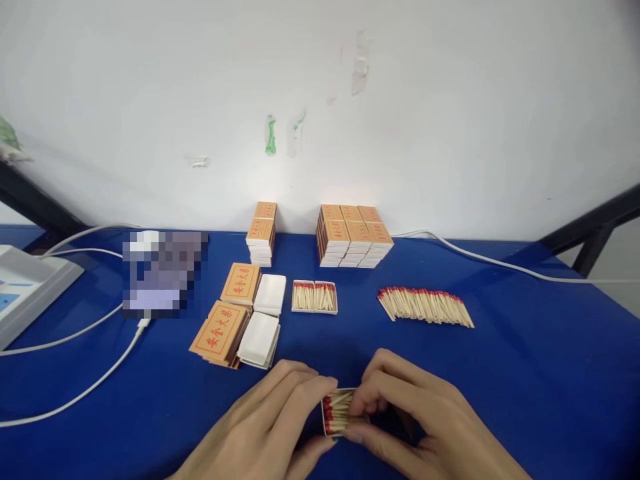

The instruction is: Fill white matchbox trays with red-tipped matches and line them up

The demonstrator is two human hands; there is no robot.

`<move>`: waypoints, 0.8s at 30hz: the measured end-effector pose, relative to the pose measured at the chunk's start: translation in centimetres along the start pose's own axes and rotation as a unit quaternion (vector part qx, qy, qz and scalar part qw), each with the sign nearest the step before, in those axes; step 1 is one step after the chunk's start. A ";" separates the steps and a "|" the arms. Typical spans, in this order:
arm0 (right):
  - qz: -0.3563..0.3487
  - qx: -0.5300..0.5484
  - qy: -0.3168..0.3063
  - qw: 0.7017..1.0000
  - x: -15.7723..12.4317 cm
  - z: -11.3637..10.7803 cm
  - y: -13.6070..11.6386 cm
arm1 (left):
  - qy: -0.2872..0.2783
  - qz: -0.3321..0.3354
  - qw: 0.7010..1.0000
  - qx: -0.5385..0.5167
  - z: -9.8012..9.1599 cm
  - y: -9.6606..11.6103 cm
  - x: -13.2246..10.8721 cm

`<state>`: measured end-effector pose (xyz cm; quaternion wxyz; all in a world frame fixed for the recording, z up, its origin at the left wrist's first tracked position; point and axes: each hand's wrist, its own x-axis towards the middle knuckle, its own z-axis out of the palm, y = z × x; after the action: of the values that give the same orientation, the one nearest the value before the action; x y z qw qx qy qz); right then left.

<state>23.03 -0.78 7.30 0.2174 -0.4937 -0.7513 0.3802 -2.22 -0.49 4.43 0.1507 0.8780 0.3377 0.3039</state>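
A small white matchbox tray full of red-headed matches lies at the front of the table. My left hand grips the tray's left end between thumb and fingers. From the right, my right hand has thumb and fingertips closed together over the matches, hiding the tray's right end. Beyond my hands, two filled trays stand side by side, match heads toward the wall. To their right a row of loose matches is spread on the table, heads also pointing away from me.
Orange matchbox sleeves and stacked white trays lie left of centre. Matchboxes stand piled in a small stack and a larger block by the wall. A blurred-out device, cables and a white case occupy the left.
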 end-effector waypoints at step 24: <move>0.054 -0.438 0.319 0.839 3.8 -1.5 3.6 | -0.002 0.005 0.999 0.041 -0.3 -0.1 0.3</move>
<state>24.61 4.04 5.22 0.1853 -0.6711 -0.7008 -0.1555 -2.28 -0.19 4.76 0.1132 0.8858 0.3450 0.2889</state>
